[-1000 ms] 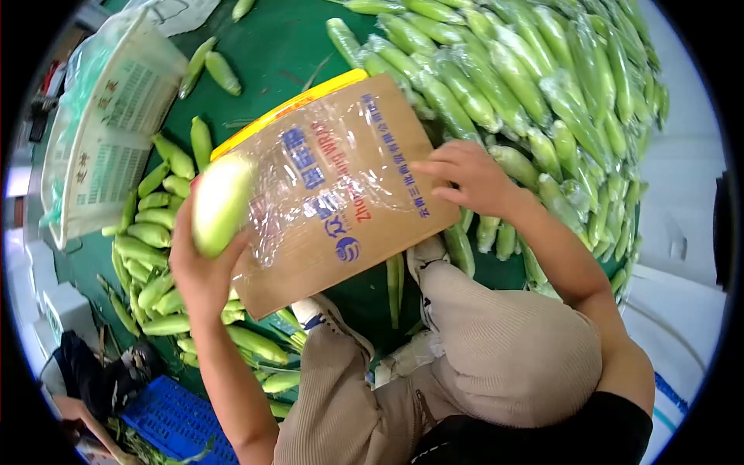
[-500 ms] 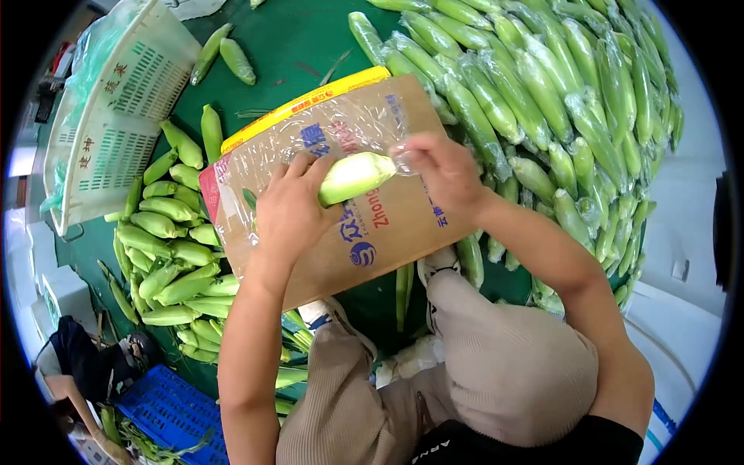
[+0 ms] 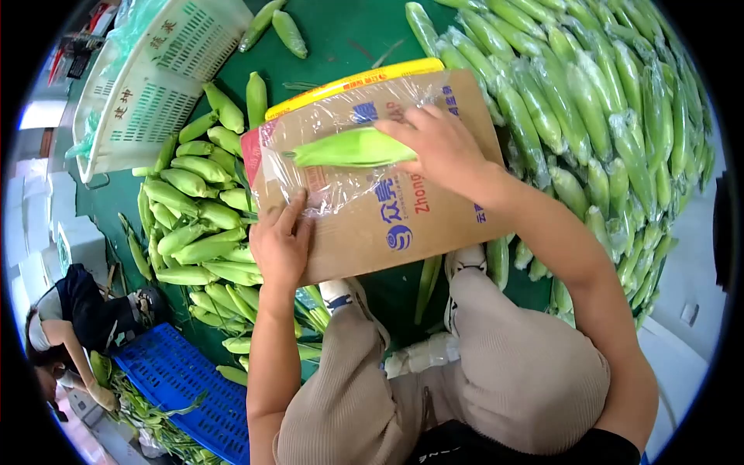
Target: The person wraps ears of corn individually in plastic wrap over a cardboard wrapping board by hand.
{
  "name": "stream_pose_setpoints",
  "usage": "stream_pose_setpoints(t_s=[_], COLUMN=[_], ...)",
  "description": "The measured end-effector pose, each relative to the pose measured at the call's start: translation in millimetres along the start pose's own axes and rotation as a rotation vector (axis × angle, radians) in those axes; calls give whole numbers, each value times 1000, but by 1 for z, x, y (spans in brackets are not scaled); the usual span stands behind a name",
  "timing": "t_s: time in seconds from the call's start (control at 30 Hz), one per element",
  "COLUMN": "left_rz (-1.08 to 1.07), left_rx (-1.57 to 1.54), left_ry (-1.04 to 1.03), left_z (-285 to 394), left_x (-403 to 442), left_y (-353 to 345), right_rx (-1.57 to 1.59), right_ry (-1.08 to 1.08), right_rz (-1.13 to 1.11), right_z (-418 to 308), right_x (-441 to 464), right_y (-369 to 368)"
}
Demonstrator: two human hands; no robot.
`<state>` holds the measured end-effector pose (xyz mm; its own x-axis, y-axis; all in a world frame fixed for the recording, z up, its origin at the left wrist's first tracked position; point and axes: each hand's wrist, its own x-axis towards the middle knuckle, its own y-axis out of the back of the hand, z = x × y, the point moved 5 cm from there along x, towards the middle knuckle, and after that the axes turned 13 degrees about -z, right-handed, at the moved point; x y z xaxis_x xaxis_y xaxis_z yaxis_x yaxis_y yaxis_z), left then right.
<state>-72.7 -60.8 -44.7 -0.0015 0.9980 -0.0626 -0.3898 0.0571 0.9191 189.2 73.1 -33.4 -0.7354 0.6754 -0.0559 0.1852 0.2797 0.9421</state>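
A green ear of corn (image 3: pixel 349 148) lies on clear plastic film (image 3: pixel 333 190) over a printed cardboard box (image 3: pixel 349 248). Around the ear's right end, my right hand (image 3: pixel 438 147) is closed. My left hand (image 3: pixel 280 240) rests at the box's left front part, just below the film, with its fingers apart and nothing seen in it. Along the box's far edge runs a yellow strip (image 3: pixel 356 84). The box sits above my knees and shoes.
Unwrapped corn (image 3: pixel 186 182) is piled at the left, beside a white crate (image 3: pixel 151 85). Film-wrapped corn (image 3: pixel 573 101) is heaped at the right. At the lower left, another person (image 3: pixel 77 318) bends near a blue crate (image 3: pixel 190 387) and loose husks (image 3: pixel 139 415).
The ear has moved from my left hand into my right hand's grip and now lies across the film. My left hand has come down toward the box's front left. The view has shifted left.
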Motion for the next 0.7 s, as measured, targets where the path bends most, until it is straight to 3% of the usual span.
stream_pose_setpoints(t_s=[0.07, 0.17, 0.2, 0.23, 0.27, 0.33, 0.47, 0.5, 0.57, 0.63, 0.67, 0.7], left_rz=[102, 405, 426, 413, 241, -124, -96, -68, 15, 236, 309, 385], left_rx=[-43, -436, -453, -560, -579, -136, 116, 186, 356, 361, 251, 145], left_ry=[34, 2, -105, -145, -128, -475, -324, -273, -212, -96, -60, -33], left_z=[-2, -8, 8, 26, 48, 79, 97, 93, 80, 64, 49, 43], left_x=[-6, -23, -25, -28, -28, -25, 4, 30, 90, 138, 151, 161], left_y=[9, 11, 16, 15, 11, -32, -18, -18, -6, 21, 30, 42], right_rx=[-36, 7, 39, 112, 181, 248, 249, 127, 30, -38, -73, -81], right_ry=[-16, 175, 261, 280, 304, 345, 176, 187, 302, 289, 249, 269], right_rz=[-76, -288, -269, -294, -318, -273, 141, 183, 95, 130, 193, 110], right_z=[-3, -14, -19, -24, -31, -37, -27, -27, -24, -16, -7, 1], right_x=[-12, -26, -33, -39, -40, -35, -25, -19, 3, 28, 43, 58], right_y=[9, 15, 7, -2, -8, -21, -10, -10, 1, 8, 13, 14])
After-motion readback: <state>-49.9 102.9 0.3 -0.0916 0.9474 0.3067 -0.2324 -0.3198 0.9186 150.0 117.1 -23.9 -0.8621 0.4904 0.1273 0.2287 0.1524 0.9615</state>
